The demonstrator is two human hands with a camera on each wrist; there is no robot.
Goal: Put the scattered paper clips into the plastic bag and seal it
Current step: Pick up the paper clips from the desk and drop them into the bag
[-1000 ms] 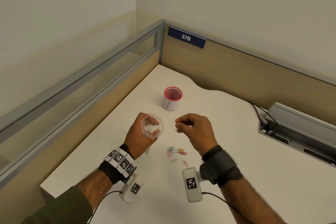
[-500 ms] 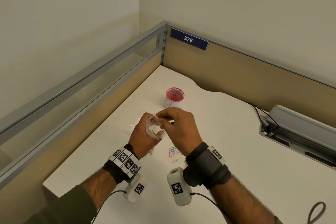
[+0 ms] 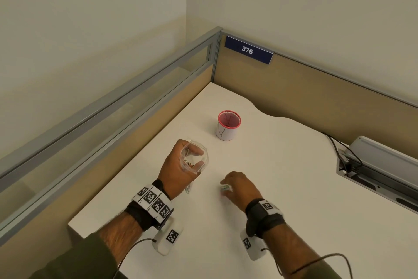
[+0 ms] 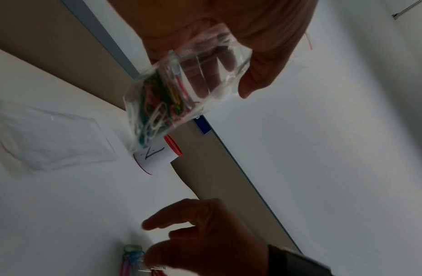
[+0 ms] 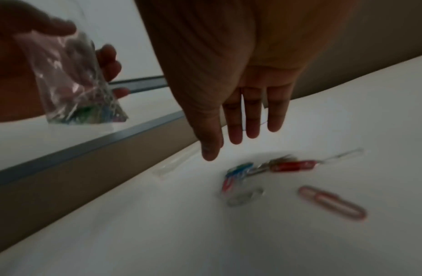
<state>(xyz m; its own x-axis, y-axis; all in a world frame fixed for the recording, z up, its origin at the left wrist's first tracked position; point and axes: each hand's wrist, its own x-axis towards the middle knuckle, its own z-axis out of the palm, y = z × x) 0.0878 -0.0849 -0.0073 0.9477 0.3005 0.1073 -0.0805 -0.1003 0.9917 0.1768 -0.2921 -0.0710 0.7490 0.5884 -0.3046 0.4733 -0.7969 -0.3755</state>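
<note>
My left hand (image 3: 178,172) grips a small clear plastic bag (image 3: 194,159) above the white desk (image 3: 282,188), with its mouth held open and facing up. Several coloured paper clips (image 4: 158,108) lie bunched in the bag's bottom. My right hand (image 3: 239,186) hovers low over the loose clips (image 3: 225,188) on the desk. Its fingers (image 5: 252,115) are straight and hold nothing. In the right wrist view a blue and red cluster of clips (image 5: 240,171), a red clip (image 5: 292,165) and a pink clip (image 5: 333,203) lie just beyond the fingertips.
A white cup with a red rim (image 3: 228,126) stands further back on the desk. A second clear flat bag (image 4: 51,138) lies on the desk to the left. Partition walls (image 3: 316,97) close off the back and left sides. A cable tray (image 3: 380,170) sits at the right.
My right hand has left the bag's mouth and dropped down and to the right, over the loose clips, with its fingers now straight. The left hand still holds the bag in the same place.
</note>
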